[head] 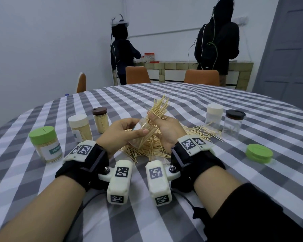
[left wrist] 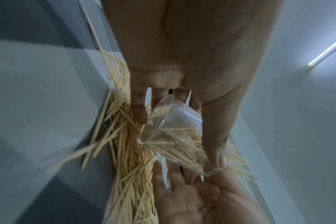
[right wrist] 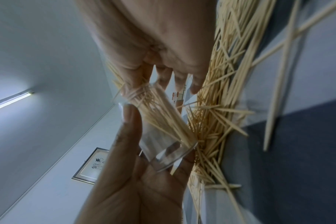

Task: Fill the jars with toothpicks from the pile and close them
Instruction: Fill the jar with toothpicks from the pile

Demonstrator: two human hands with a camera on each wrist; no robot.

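My left hand (head: 125, 131) grips a clear open jar (head: 143, 133), tilted over the toothpick pile (head: 147, 149), and the jar holds some toothpicks (left wrist: 175, 141). My right hand (head: 162, 122) pinches a bundle of toothpicks (head: 160, 106) at the jar's mouth, their tips fanning up and away. In the right wrist view the clear jar (right wrist: 163, 130) lies between both hands with the bundle running into it. Its green lid (head: 259, 153) lies on the cloth at the right.
Three filled, capped jars stand at the left: green (head: 45, 144), cream (head: 80, 127), brown (head: 100, 122). Two near-empty capped jars stand at the right, cream (head: 214, 117) and brown (head: 233, 124). Orange chairs (head: 137, 74) and two standing people (head: 122, 49) are beyond the table.
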